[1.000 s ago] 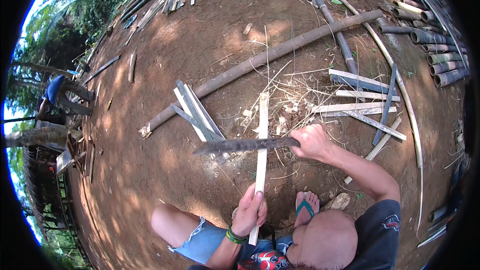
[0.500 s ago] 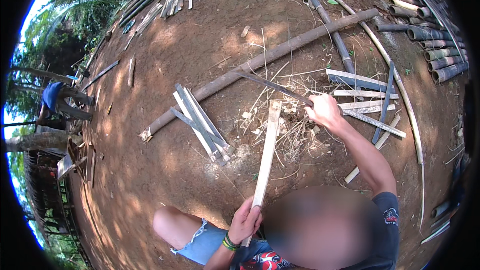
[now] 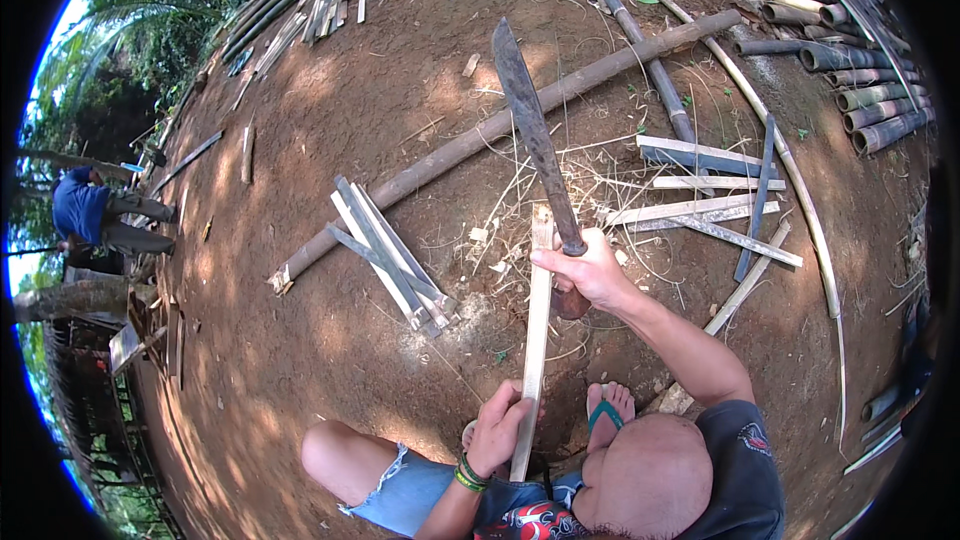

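My right hand (image 3: 592,270) is closed round the handle of a machete (image 3: 537,135). Its long dark blade points up and away, leaning a little to the left. In my left hand (image 3: 496,428) is a pale split bamboo strip (image 3: 537,340), gripped near its lower end with the fingers wrapped round it. The strip stands nearly upright in the view, its far end beside the machete's handle. Pale shavings (image 3: 490,240) and thin curled fibres lie on the ground round that far end.
A long wooden pole (image 3: 440,162) lies across the ground ahead. A bundle of bamboo strips (image 3: 390,250) is to the left, more strips (image 3: 710,205) to the right. Bamboo poles (image 3: 880,105) are stacked at far right. Another person (image 3: 90,210) bends over at far left.
The machete has swung from pointing left, low over the strip, to pointing up and away. My right hand has moved left and nearer. My left hand still grips the strip.
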The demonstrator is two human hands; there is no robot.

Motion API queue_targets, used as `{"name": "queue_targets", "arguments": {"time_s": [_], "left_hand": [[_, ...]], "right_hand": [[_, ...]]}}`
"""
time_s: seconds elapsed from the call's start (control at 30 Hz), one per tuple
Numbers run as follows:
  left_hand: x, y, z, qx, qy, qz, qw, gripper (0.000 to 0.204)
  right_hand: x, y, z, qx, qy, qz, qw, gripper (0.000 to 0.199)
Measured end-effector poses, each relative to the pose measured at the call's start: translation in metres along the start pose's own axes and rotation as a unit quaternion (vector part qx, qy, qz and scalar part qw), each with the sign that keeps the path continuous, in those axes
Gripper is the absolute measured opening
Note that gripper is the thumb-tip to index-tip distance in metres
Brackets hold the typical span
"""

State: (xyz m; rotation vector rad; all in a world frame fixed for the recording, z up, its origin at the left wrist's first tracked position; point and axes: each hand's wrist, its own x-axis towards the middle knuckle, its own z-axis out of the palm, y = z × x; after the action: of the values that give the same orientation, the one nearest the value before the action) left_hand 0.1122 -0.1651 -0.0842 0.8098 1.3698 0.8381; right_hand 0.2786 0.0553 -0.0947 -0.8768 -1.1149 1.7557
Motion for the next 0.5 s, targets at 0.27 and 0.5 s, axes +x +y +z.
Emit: {"name": "queue_targets", "arguments": {"time_s": [0.27, 0.5], "left_hand": [[0.026, 0.047, 0.017, -0.147, 0.002, -0.001, 0.989, 0.043], [0.038, 0.053, 0.012, -0.295, -0.018, -0.031, 0.955, 0.051]], "right_hand": [[-0.01, -0.009, -0.009, -0.349, 0.051, -0.115, 0.929, 0.024], [-0.054, 0.023, 0.007, -0.509, -0.092, -0.198, 0.833, 0.017]]}}
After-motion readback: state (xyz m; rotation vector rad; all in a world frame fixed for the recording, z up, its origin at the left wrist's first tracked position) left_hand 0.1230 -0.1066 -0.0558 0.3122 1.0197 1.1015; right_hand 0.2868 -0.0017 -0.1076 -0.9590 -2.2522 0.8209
